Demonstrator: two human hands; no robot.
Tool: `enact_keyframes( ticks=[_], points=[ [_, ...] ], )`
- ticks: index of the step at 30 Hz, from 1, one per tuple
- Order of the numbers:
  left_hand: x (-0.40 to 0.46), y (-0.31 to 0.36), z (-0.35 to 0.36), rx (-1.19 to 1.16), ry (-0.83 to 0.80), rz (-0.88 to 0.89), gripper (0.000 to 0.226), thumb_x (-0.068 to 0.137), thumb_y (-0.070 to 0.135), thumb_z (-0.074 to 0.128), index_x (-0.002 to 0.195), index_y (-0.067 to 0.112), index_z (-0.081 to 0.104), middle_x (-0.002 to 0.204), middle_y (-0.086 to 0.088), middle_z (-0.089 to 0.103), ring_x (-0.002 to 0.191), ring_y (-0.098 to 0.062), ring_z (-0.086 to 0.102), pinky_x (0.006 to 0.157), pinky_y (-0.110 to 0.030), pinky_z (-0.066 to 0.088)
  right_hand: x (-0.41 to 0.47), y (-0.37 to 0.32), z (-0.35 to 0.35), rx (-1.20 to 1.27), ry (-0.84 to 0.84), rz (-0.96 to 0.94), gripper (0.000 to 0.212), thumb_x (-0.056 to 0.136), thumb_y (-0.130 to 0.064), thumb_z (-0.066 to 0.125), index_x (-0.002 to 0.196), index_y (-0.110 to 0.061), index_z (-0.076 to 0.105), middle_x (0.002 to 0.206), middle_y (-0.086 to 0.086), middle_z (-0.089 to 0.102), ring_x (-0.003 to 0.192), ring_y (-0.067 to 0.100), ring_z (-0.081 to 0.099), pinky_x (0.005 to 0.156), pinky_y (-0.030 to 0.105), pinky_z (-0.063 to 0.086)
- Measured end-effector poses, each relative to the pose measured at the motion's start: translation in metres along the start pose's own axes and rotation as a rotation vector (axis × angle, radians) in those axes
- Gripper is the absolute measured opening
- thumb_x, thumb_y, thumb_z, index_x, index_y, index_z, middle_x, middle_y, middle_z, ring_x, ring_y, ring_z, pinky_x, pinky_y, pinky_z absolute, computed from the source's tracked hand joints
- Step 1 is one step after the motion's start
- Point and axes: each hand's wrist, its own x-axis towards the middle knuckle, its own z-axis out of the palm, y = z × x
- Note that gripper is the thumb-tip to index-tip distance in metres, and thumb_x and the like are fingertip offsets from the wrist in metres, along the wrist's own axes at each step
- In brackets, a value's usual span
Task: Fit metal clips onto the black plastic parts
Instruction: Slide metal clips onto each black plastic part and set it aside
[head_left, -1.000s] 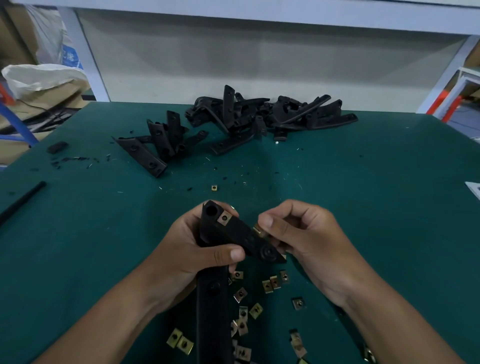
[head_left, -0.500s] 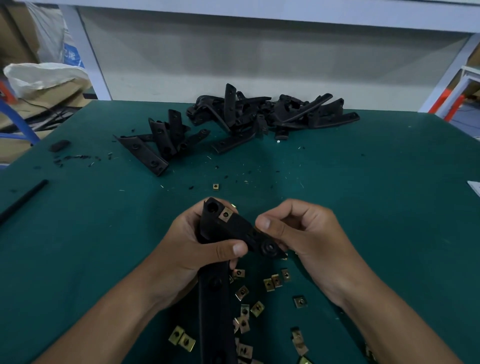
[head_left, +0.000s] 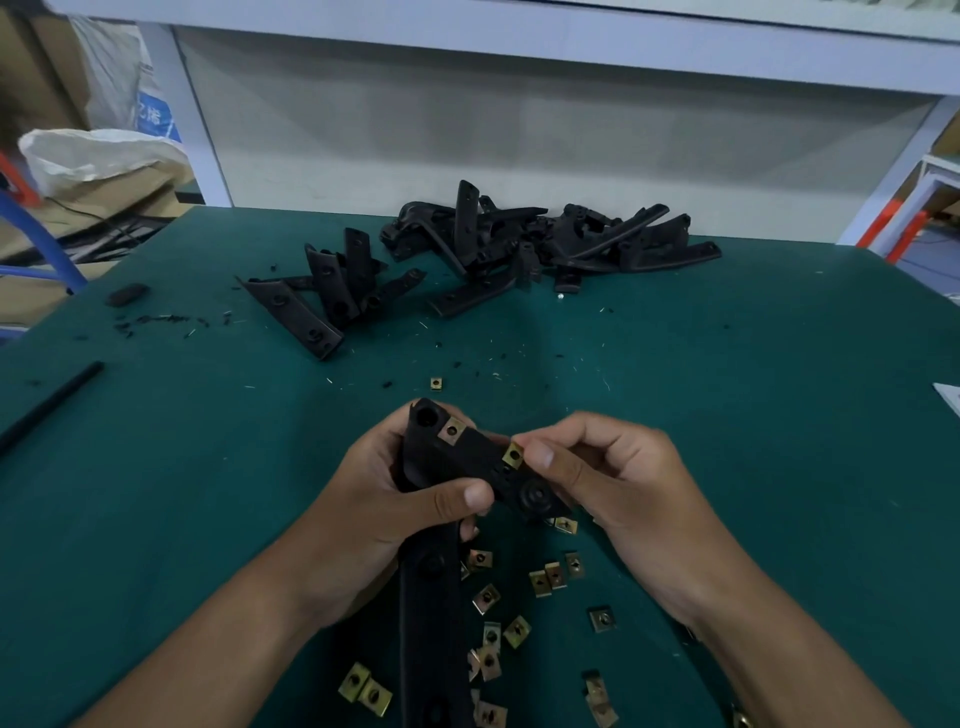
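My left hand (head_left: 384, 499) grips a long black plastic part (head_left: 441, 597) at its angled upper end, above the green table. One brass metal clip (head_left: 451, 430) sits fitted on the part's top edge. My right hand (head_left: 608, 478) pinches a second metal clip (head_left: 513, 455) between thumb and forefinger, pressed against the part's edge lower down. Several loose clips (head_left: 545, 579) lie scattered on the table under my hands.
A pile of black plastic parts (head_left: 545, 239) lies at the back of the green table (head_left: 753, 415), with a smaller group (head_left: 332, 286) to its left. A lone clip (head_left: 436, 383) lies just beyond my hands. A black rod (head_left: 49, 405) lies at the left edge.
My right hand has brought a brass clip up onto the part's edge, where it now shows at my thumb tip. My left hand holds the part in about the same place.
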Motion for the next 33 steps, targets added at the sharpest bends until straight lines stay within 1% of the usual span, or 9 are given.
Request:
enact_keyframes(
  ticks=[4, 9, 14, 17, 19, 22, 24, 28, 33],
  points=[
    [-0.001, 0.0, 0.002, 0.006, 0.017, 0.006, 0.033, 0.074, 0.018, 0.088, 0.097, 0.019, 0.064, 0.077, -0.007, 0.065, 0.063, -0.02, 0.059, 0.063, -0.03, 0.053, -0.001, -0.003, 0.0, 0.005, -0.022, -0.017, 0.017, 0.088, -0.03, 0.069, 0.092, -0.019, 0.08, 0.098, 0.003, 0.079, 0.09, 0.014, 0.074, 0.075, 0.016, 0.054],
    [-0.002, 0.002, 0.003, 0.02, 0.065, -0.01, 0.029, 0.073, 0.019, 0.086, 0.095, 0.022, 0.066, 0.077, -0.006, 0.065, 0.065, -0.018, 0.061, 0.063, -0.03, 0.055, -0.002, -0.002, 0.0, -0.053, -0.041, -0.036, 0.024, 0.087, -0.041, 0.066, 0.095, -0.023, 0.08, 0.097, 0.004, 0.078, 0.092, 0.018, 0.072, 0.079, 0.017, 0.054],
    [-0.002, 0.002, 0.002, 0.022, 0.102, -0.016, 0.031, 0.071, 0.021, 0.087, 0.094, 0.021, 0.067, 0.079, -0.008, 0.064, 0.064, -0.019, 0.06, 0.061, -0.03, 0.054, -0.002, 0.003, 0.001, -0.039, -0.082, -0.036, 0.027, 0.09, -0.05, 0.071, 0.1, -0.027, 0.079, 0.101, 0.0, 0.077, 0.096, 0.01, 0.071, 0.082, 0.016, 0.052],
    [0.0, 0.004, 0.003, -0.032, 0.14, -0.059, 0.031, 0.071, 0.02, 0.089, 0.093, 0.019, 0.067, 0.078, -0.01, 0.064, 0.061, -0.02, 0.059, 0.056, -0.031, 0.054, -0.001, 0.004, 0.001, -0.027, -0.1, -0.05, 0.031, 0.086, -0.052, 0.068, 0.106, -0.031, 0.078, 0.098, -0.01, 0.075, 0.09, 0.002, 0.069, 0.077, 0.013, 0.05],
    [0.001, 0.004, 0.005, -0.057, 0.197, -0.071, 0.031, 0.07, 0.016, 0.092, 0.09, 0.019, 0.069, 0.077, -0.009, 0.063, 0.059, -0.019, 0.059, 0.054, -0.028, 0.052, -0.001, 0.006, 0.002, -0.039, -0.122, -0.063, 0.039, 0.082, -0.06, 0.072, 0.113, -0.037, 0.075, 0.098, -0.014, 0.073, 0.089, 0.001, 0.067, 0.079, 0.014, 0.05],
    [0.001, 0.004, 0.007, -0.054, 0.236, -0.059, 0.032, 0.067, 0.015, 0.092, 0.09, 0.017, 0.07, 0.076, -0.01, 0.064, 0.06, -0.019, 0.059, 0.054, -0.029, 0.053, 0.0, 0.013, 0.006, -0.053, -0.095, -0.095, 0.045, 0.072, -0.061, 0.081, 0.112, -0.04, 0.073, 0.106, -0.011, 0.073, 0.099, 0.007, 0.069, 0.082, 0.019, 0.053],
    [0.0, 0.003, 0.008, -0.033, 0.241, -0.033, 0.032, 0.068, 0.018, 0.093, 0.091, 0.018, 0.071, 0.077, -0.009, 0.066, 0.063, -0.018, 0.062, 0.055, -0.027, 0.054, 0.001, 0.017, 0.008, -0.069, -0.033, -0.126, 0.043, 0.071, -0.059, 0.083, 0.107, -0.038, 0.073, 0.104, -0.008, 0.075, 0.097, 0.009, 0.07, 0.08, 0.02, 0.054],
    [0.0, -0.001, 0.008, -0.128, 0.245, -0.023, 0.053, 0.067, 0.037, 0.091, 0.113, 0.022, 0.069, 0.092, -0.012, 0.07, 0.076, -0.023, 0.07, 0.066, -0.031, 0.058, 0.002, 0.019, 0.007, -0.085, 0.09, -0.173, 0.034, 0.076, -0.053, 0.082, 0.105, -0.037, 0.075, 0.1, -0.008, 0.076, 0.09, 0.005, 0.07, 0.076, 0.017, 0.053],
    [0.001, -0.002, 0.005, -0.21, 0.244, 0.007, 0.06, 0.071, 0.037, 0.092, 0.12, 0.015, 0.065, 0.111, -0.024, 0.071, 0.092, -0.035, 0.074, 0.075, -0.043, 0.06, 0.004, 0.016, 0.001, -0.085, 0.133, -0.211, 0.027, 0.08, -0.047, 0.079, 0.105, -0.037, 0.075, 0.096, -0.01, 0.076, 0.085, 0.002, 0.068, 0.073, 0.013, 0.05]
  ],
)
